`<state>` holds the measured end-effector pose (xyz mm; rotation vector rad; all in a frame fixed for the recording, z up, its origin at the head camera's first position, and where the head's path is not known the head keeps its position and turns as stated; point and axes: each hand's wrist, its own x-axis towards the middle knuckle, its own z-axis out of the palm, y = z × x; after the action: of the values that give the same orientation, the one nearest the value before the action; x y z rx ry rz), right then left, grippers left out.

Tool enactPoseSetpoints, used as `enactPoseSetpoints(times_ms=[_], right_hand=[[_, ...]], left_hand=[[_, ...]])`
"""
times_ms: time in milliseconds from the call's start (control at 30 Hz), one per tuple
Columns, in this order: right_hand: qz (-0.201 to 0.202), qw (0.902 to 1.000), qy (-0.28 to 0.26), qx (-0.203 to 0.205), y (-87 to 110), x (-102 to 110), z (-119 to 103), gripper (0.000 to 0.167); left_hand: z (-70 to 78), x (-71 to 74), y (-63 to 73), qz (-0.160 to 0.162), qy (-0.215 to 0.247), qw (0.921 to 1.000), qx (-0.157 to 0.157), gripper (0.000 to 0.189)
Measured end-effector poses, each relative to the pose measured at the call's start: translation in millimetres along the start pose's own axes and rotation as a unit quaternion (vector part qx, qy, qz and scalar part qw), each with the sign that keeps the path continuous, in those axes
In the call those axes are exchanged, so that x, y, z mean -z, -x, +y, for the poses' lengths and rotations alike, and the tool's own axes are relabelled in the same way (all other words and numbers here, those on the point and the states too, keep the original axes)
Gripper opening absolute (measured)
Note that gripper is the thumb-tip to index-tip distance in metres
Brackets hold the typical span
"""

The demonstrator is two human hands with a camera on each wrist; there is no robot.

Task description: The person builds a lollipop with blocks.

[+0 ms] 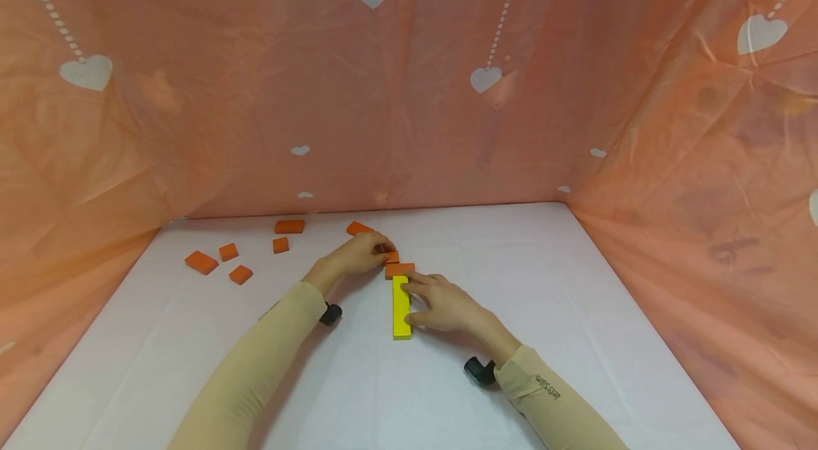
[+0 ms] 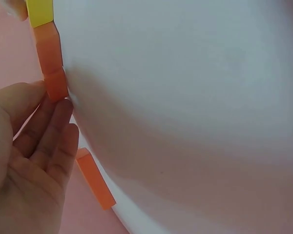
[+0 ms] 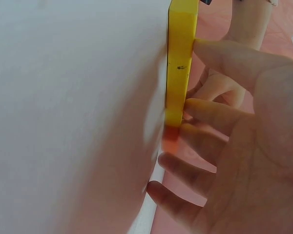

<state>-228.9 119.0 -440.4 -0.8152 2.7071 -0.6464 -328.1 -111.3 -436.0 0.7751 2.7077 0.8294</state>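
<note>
White bench (image 1: 383,400) first, and nearest on it lies the yellow bar (image 1: 400,308), its far end touching an orange crosspiece (image 1: 397,270). The right grip (image 1: 444,304) rests along the bar's right side, fingers extended, touching rather than clamped. Just beyond the crosspiece, the left grip (image 1: 358,255) pinches a small block (image 2: 56,85) against it. If those left fingertips push unevenly, I reckon the crosspiece could skew; a nudge from the right could shift the bar. Five loose blocks (image 1: 202,262) lie leftward, one spare (image 1: 359,228) farther ahead, then the pink curtain (image 1: 409,116).
</note>
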Motion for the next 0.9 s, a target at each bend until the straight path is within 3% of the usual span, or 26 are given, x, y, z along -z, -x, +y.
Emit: enactPoseSetpoints(times_ms=[900], right_hand=[[0.0, 1.0, 0.005, -0.007, -1.4, -0.9, -1.1, 0.061]], left_hand=[[-2.9, -3.5, 1.2, -0.001, 0.006, 1.0, -0.006, 0.025]])
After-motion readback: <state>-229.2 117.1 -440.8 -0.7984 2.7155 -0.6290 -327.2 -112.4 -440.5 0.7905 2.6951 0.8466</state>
